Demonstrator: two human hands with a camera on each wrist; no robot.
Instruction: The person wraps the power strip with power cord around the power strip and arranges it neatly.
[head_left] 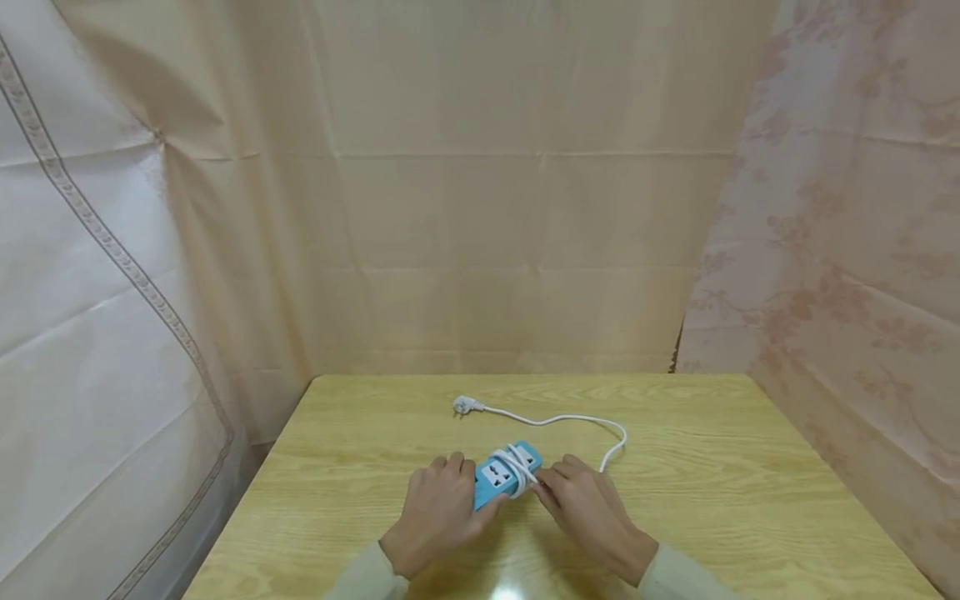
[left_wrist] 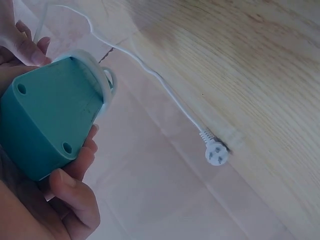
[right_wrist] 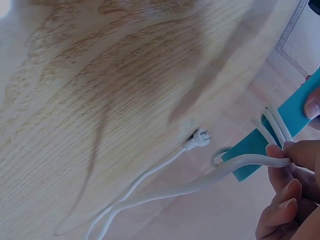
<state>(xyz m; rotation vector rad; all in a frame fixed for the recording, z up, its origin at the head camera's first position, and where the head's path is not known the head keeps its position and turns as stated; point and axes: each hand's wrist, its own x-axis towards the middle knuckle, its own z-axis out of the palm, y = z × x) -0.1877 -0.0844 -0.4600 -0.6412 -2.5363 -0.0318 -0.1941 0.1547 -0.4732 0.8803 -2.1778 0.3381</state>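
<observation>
A blue power strip [head_left: 486,486] with white sockets is held above the table, tilted up to the right in the head view. My left hand [head_left: 441,508] grips its near left end; the left wrist view shows the fingers around the strip's plain blue underside [left_wrist: 55,110]. Several turns of white cord [right_wrist: 276,125] wrap the strip's far half. My right hand [head_left: 588,512] pinches the cord between thumb and finger beside those turns. From there the loose cord [head_left: 573,417] curves away to a white plug [head_left: 467,406] lying on the table.
The wood-grain table [head_left: 345,467] spreads beneath both hands. Beige cloth [head_left: 487,208] hangs behind it, with a white cloth [head_left: 75,333] to the left and a pink floral cloth [head_left: 862,292] to the right.
</observation>
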